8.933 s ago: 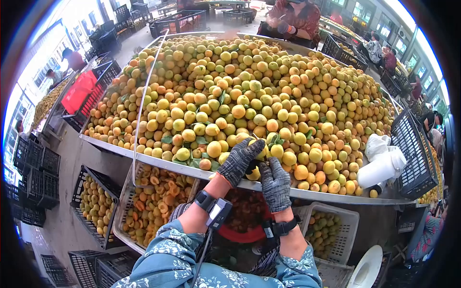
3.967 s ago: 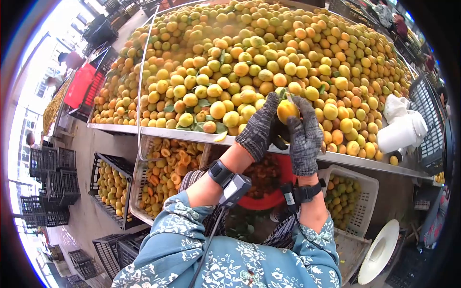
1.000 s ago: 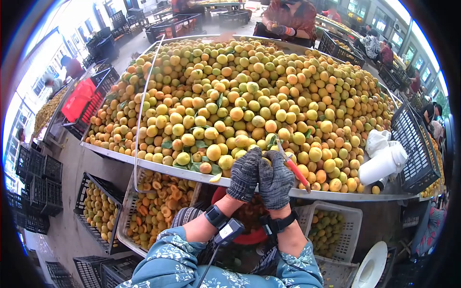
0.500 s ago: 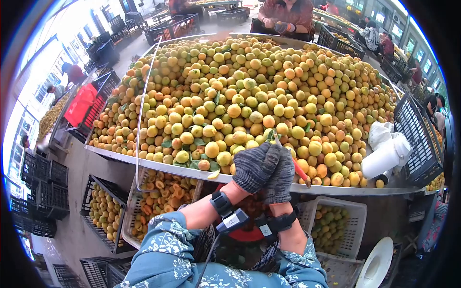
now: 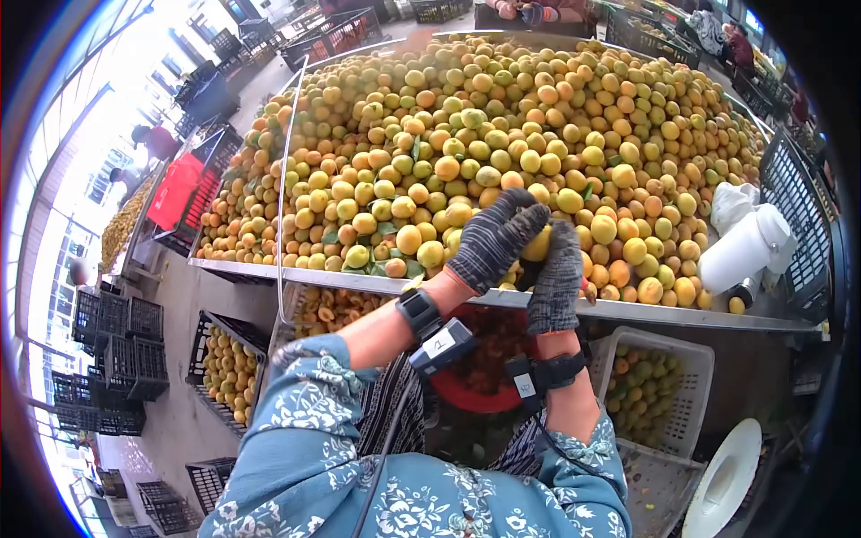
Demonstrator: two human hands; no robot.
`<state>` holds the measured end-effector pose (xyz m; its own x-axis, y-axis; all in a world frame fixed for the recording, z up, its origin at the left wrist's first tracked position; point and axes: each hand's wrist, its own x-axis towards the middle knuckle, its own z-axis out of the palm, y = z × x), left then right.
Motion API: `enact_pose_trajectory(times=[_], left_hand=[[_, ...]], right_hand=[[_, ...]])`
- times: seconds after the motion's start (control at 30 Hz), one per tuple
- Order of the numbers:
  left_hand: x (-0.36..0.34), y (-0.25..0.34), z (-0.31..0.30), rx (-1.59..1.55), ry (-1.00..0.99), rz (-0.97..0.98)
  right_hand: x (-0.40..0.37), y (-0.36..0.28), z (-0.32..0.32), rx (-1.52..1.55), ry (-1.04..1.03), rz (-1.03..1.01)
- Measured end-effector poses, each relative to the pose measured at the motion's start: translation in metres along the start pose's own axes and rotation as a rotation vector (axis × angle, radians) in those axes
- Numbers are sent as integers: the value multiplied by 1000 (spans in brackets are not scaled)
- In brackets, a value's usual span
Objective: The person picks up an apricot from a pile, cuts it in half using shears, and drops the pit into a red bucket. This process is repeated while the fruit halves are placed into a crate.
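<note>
My left hand (image 5: 493, 240), in a dark grey striped knit glove, is closed around a yellow apricot (image 5: 538, 245) above the near edge of the fruit heap. My right hand (image 5: 558, 280), gloved alike, is beside it with fingers against the same apricot. A small red end of a knife handle (image 5: 589, 291) shows past the right hand; its blade is hidden. Behind both hands, a large pile of yellow-orange apricots (image 5: 430, 161) with some green leaves covers the metal-edged table (image 5: 404, 285).
Under the table edge are a red basin (image 5: 466, 400), a crate of halved apricots (image 5: 334, 307) and a white crate (image 5: 691, 377) of greenish fruit. A white jug (image 5: 740, 255) stands at right by a black crate (image 5: 794, 224). Another person's hands (image 5: 525, 11) show across the table.
My hands have parted slightly, and an apricot now shows between them. Less of the red knife handle is visible. The view has shifted, so the table sits higher.
</note>
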<state>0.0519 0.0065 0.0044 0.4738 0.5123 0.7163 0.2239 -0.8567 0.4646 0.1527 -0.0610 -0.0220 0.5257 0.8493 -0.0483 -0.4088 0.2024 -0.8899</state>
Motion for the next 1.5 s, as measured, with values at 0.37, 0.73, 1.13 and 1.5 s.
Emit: enact_pose_trajectory(times=[0.37,0.73,1.13,1.5], left_hand=[[-24,29,-29,-1336,49,-1166],[-46,20,-52,-1382,27,-1266],[-72,1,-24,-853,73,-563],[-76,1,-11,125,30,-223]], right_hand=[[-28,-18,9,-725,-187,-821],[-34,-8,26,-320,-360,-280],[-37,-8,29,-285,-386,-92],[-33,-3,32,-186,-266,-72]])
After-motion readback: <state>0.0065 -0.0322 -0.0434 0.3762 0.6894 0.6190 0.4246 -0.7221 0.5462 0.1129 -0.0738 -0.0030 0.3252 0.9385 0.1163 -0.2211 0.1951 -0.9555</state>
